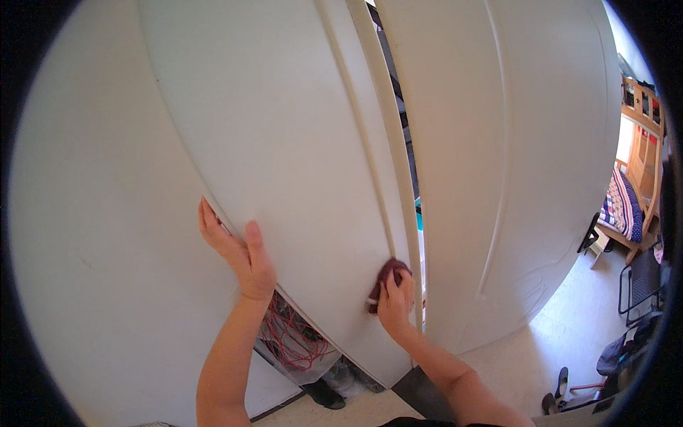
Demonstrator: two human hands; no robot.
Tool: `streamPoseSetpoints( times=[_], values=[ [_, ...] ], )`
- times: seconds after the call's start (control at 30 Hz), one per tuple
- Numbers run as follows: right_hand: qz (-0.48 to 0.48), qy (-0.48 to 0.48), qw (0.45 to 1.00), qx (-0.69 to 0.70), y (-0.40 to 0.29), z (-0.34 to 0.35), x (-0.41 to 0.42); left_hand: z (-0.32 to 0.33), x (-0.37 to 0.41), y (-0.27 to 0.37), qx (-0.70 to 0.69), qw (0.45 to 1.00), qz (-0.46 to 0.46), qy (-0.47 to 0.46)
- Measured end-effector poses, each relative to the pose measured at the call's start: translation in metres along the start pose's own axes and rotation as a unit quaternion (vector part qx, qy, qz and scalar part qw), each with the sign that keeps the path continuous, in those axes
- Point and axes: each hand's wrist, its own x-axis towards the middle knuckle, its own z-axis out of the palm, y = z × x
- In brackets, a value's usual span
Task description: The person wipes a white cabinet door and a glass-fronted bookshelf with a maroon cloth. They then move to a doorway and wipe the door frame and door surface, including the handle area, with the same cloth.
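Observation:
A white cabinet door [299, 160] stands partly open before me. My left hand [251, 261] grips its left edge, thumb on the front face and fingers around behind it. With my right hand [395, 293] I press a dark red cloth [385, 275] against the lower right of the door, by the end of a raised strip [368, 144]. Part of the cloth is hidden under my fingers.
Another white door [453, 160] stands at right, past a narrow gap. Below my left hand, a clear bag with red cords [293, 336] shows inside. Farther right are a wooden bunk bed [640, 133], a folding chair [640, 283] and shoes [562, 381] on the floor.

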Motion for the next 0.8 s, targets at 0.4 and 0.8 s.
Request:
streamPoseSetpoints(
  times=[0.4,0.8],
  values=[
    [0.040,-0.026,0.998,0.029,0.058,0.025,-0.085,-0.002,0.003,-0.008,-0.016,1.000,0.009,-0.015],
    [-0.140,0.042,0.987,0.068,-0.082,-0.003,0.098,-0.002,0.006,-0.008,0.018,0.999,-0.007,-0.027]
  ],
)
